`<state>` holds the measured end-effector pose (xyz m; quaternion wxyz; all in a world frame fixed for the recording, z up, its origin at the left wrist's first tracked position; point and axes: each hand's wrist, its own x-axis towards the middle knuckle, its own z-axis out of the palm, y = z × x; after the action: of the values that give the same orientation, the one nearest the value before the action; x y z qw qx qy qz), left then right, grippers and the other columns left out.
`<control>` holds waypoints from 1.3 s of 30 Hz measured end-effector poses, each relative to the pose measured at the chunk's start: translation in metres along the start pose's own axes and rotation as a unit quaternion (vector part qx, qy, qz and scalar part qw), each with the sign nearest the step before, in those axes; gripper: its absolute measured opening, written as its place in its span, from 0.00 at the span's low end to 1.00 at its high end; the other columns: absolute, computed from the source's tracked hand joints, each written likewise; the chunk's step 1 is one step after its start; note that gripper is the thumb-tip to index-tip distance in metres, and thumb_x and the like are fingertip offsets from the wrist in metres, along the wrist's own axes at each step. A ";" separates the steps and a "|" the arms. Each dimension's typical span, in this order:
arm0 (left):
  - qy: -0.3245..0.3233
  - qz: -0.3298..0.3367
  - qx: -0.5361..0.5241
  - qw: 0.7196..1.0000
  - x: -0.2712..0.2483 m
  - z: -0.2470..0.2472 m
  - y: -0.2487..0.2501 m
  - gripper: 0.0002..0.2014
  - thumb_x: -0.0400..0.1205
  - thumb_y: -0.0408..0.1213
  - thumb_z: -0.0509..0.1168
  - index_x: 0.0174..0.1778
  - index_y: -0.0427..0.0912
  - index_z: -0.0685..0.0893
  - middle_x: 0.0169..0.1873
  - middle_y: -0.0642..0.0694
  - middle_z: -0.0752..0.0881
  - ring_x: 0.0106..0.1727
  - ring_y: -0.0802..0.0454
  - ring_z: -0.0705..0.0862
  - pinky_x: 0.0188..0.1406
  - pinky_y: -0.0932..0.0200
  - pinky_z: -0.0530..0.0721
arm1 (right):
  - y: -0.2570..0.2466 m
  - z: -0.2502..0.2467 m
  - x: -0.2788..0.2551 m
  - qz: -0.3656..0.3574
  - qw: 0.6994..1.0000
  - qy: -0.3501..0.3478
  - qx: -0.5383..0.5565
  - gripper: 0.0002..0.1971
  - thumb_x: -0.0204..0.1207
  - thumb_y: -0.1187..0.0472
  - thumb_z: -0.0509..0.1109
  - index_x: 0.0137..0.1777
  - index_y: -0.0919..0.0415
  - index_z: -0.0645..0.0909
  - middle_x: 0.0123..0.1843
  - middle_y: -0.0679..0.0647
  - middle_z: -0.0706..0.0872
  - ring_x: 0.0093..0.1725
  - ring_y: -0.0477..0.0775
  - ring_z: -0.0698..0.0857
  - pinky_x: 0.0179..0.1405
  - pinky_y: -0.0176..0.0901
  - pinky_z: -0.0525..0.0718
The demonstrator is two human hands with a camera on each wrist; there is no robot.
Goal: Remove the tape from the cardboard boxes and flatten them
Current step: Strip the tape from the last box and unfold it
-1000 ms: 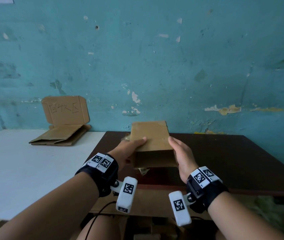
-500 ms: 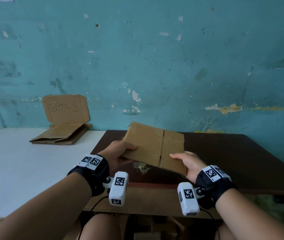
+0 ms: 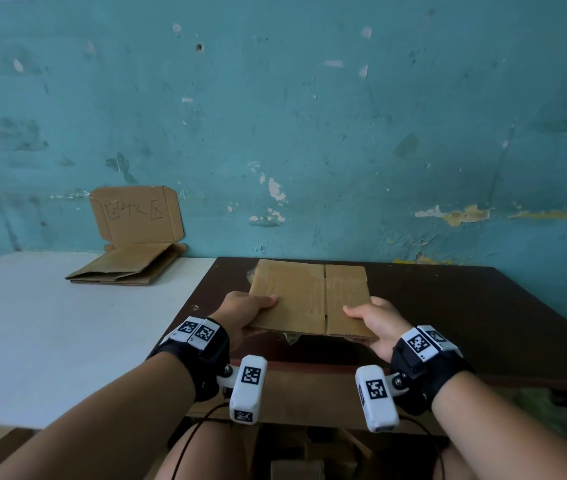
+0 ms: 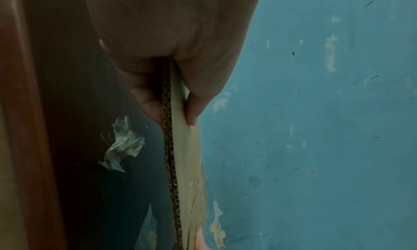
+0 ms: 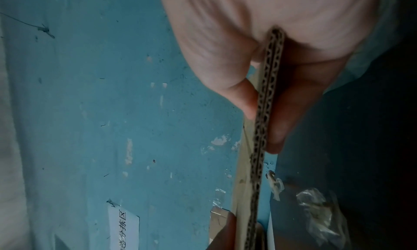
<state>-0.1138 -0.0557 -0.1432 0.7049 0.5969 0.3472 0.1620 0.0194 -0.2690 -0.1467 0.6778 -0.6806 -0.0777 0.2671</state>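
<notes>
Cardboard box (image 3: 309,297) flattened, pinched between hands (image 3: 309,320)

Flat box (image 3: 309,297) over dark table (image 3: 448,323); folded stack (image 3: 126,268) far left on white table (image 3: 50,323) (by wall).

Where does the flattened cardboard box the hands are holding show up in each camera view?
Head: flattened cardboard box centre, over the dark table.
Left wrist: seen edge-on, a vertical strip at centre.
Right wrist: edge-on, right of centre.
Shared landmark: the teal wall.
</notes>
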 end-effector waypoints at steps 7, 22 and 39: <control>-0.008 -0.015 0.014 1.000 0.002 -0.001 0.002 0.22 0.78 0.37 0.80 0.62 0.30 0.82 0.52 0.34 0.91 0.43 0.45 0.92 0.26 0.57 0.88 | -0.002 0.003 0.002 0.001 1.000 0.014 0.004 0.13 0.80 0.73 0.74 0.63 0.69 0.82 0.57 0.67 0.90 0.51 0.64 0.90 0.41 0.55 0.88; -0.023 -0.071 0.021 0.997 0.002 -0.001 -0.015 0.20 0.83 0.36 0.75 0.66 0.31 0.80 0.58 0.36 0.89 0.51 0.44 0.90 0.30 0.52 0.91 | 0.015 0.004 0.003 -0.001 0.999 0.040 -0.032 0.10 0.80 0.68 0.75 0.61 0.67 0.85 0.56 0.64 0.91 0.54 0.65 0.90 0.51 0.62 0.92; 0.059 0.003 0.055 0.997 0.001 -0.026 0.022 0.16 0.84 0.36 0.74 0.63 0.34 0.80 0.56 0.37 0.87 0.47 0.44 0.89 0.24 0.55 0.87 | -0.012 0.042 0.007 -0.040 0.998 0.022 -0.052 0.08 0.80 0.67 0.75 0.57 0.64 0.83 0.57 0.63 0.90 0.59 0.66 0.88 0.66 0.69 0.86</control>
<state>-0.1266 -0.0307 -0.1236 0.6490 0.6252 0.3947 0.1795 0.0092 -0.2278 -0.1343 0.6528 -0.7172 -0.1039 0.2204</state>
